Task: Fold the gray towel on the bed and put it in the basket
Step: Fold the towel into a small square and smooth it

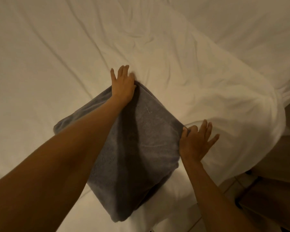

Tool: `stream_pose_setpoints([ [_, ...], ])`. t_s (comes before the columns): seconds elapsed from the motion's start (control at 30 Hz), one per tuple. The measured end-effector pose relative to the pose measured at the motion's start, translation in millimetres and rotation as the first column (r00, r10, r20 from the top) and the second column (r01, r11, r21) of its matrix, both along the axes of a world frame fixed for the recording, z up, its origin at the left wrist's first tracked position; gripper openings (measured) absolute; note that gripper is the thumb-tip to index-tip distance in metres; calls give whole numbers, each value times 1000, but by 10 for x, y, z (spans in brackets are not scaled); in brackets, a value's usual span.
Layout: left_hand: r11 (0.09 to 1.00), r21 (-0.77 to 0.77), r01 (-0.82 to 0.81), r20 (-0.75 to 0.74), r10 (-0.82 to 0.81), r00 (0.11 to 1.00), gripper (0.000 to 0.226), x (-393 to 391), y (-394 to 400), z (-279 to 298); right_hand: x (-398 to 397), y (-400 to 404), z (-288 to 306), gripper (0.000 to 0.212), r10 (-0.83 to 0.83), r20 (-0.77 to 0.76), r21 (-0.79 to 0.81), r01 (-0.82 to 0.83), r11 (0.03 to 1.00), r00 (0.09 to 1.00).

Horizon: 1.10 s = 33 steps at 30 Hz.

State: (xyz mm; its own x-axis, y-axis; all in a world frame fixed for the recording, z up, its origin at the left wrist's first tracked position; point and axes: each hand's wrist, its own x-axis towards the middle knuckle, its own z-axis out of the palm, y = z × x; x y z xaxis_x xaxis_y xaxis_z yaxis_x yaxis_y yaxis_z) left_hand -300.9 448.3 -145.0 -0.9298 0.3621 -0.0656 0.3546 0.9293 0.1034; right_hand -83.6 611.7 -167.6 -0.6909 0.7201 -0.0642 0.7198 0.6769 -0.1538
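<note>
The gray towel [141, 148] lies folded in layers on the white bed [57, 56], one point toward me near the bed's front edge. My left hand [122, 84] pinches the towel's far corner between thumb and palm, its other fingers spread over the sheet. My right hand [194, 141] pinches the right corner with thumb and forefinger, its remaining fingers splayed. My left forearm crosses over the towel's left part and hides it. No basket is in view.
The bed's wrinkled white sheet fills most of the view, and its rounded corner [266, 118] drops off at the right. Brown wooden furniture [274, 190] and tiled floor [231, 186] lie at the lower right beyond the bed's edge.
</note>
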Motion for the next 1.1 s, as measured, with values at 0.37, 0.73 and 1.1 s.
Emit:
stream_pose_setpoints([
  [0.37, 980, 79, 183, 56, -188, 981, 67, 797, -419, -352, 155, -822, 127, 58, 345, -40, -44, -347, 937, 938],
  [0.73, 978, 23, 207, 125, -208, 970, 67, 879, -463, -562, 293, -872, -278, 66, 276, 87, -92, -268, 959, 957],
  [1.1, 991, -20, 134, 324, -120, 939, 66, 1219, -650, -211, 265, -757, -119, 70, 374, 161, -164, -349, 923, 913],
])
